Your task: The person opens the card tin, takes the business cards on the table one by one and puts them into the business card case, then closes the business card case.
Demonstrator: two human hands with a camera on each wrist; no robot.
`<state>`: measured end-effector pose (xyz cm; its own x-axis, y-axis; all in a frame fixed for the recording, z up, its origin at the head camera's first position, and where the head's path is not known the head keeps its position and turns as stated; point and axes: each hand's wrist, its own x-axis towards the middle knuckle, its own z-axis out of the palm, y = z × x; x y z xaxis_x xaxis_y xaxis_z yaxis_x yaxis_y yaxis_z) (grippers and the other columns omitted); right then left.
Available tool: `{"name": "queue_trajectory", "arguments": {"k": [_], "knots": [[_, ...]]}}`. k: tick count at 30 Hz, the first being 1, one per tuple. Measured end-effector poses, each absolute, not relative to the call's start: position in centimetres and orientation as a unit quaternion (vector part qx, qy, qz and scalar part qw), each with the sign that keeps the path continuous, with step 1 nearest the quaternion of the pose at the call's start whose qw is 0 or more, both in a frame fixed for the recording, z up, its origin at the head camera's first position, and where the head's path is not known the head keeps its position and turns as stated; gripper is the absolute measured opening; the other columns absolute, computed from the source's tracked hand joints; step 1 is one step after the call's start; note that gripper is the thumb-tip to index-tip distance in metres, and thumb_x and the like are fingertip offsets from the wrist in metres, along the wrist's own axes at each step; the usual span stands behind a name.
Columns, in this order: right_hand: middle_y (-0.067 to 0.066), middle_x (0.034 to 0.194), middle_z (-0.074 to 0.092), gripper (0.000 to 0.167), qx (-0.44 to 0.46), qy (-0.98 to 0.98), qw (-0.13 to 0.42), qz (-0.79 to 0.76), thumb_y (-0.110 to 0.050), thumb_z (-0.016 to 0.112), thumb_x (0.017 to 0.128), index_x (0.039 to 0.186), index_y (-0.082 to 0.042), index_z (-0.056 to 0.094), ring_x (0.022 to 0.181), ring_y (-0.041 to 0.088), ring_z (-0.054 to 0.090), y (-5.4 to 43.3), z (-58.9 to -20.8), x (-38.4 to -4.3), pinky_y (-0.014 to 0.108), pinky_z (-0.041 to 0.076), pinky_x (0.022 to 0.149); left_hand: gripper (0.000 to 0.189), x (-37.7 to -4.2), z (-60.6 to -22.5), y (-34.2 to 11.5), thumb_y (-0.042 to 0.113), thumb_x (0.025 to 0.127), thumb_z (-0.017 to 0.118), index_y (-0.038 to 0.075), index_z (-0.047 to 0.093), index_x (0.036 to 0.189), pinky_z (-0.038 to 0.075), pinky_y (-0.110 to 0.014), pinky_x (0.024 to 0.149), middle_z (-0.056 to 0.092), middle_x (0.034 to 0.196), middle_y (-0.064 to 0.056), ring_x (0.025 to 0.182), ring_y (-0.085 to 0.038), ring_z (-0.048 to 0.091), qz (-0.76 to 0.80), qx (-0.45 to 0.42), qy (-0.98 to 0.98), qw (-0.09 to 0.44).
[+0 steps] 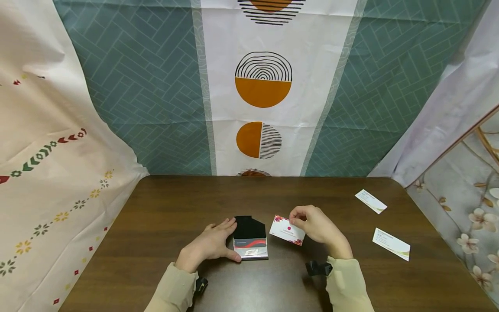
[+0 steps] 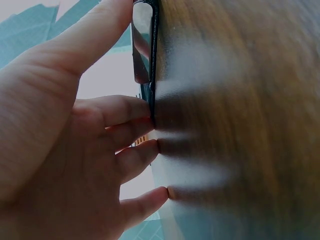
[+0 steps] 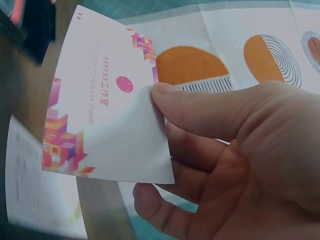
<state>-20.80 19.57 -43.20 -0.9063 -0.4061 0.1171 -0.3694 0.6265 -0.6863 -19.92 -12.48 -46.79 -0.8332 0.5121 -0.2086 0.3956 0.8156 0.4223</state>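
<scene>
A card case point(image 1: 249, 229) lies on the brown table with its black lid tipped back; a dark grey card point(image 1: 243, 243) with a red wave shows inside above a shiny metal front. My left hand point(image 1: 210, 242) rests at the case's left side, fingers spread and fairly straight, thumb at its front left corner. In the left wrist view the lower fingertips point(image 2: 159, 197) meet the tabletop. My right hand point(image 1: 317, 225) pinches a white business card point(image 1: 281, 229) with pink and orange corner patterns, thumb on its printed face. The card is tilted, just right of the case.
Two more white business cards lie on the table at the right, one farther back point(image 1: 371, 201) and one nearer point(image 1: 391, 244). A patterned curtain point(image 1: 167, 86) hangs behind the table's back edge, and cloths point(image 1: 54, 173) hang along the sides.
</scene>
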Motion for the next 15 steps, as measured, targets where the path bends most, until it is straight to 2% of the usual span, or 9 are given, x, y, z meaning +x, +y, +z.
{"name": "queue_trajectory", "arguments": {"k": [15], "knots": [[-0.005, 0.073, 0.058, 0.010, -0.221, 0.885, 0.049, -0.408, -0.006, 0.068, 0.092, 0.084, -0.012, 0.069, 0.069, 0.014, 0.051, 12.4, -43.8, -23.6, 0.029, 0.044, 0.061, 0.105, -20.0, -46.8, -12.3, 0.059, 0.070, 0.080, 0.001, 0.040, 0.148, 0.019, -0.057, 0.111, 0.029, 0.157, -0.012, 0.145, -0.030, 0.022, 0.179, 0.236, 0.942, 0.156]]}}
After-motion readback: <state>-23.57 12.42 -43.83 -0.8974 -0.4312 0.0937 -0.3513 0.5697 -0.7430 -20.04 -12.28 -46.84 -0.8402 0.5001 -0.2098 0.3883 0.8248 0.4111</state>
